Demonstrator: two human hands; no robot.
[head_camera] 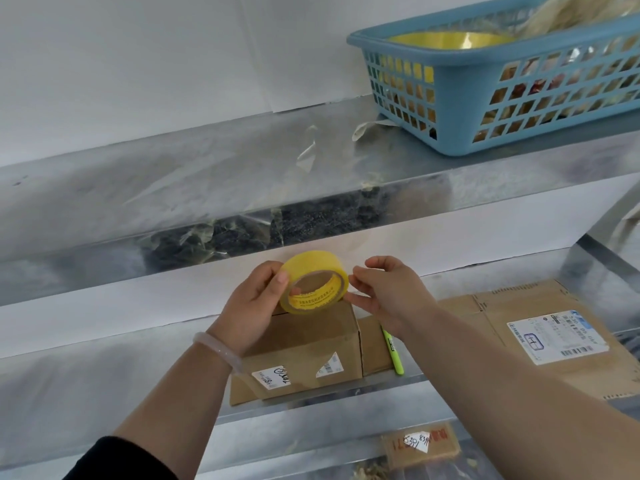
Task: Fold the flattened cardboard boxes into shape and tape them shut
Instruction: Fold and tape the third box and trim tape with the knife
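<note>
Yellow tape roll [313, 282], on edge just above the top of the folded cardboard box [301, 348]; hollow core facing the camera and slightly right, axis roughly front to back. Gripped by left hand [256, 306], fingers curled round the far rim, thumb on the near one. Right hand [384, 292] at the roll's right edge, thumb and forefinger in a narrow pinch, seemingly on the tape end; end itself too thin to make out. Box on metal shelf [104, 375], long side apparently left to right along the shelf edge, one end flap open toward the right.

Hazards, as judged: loose end snapping back onto the roll through a weak pinch; strip laid crooked or creased; light, unpinned box dragged sideways by the pull.

Just beside the box, green marker [393, 351]; further right, flattened cardboard [519, 334]; above, blue basket [502, 81].
</note>
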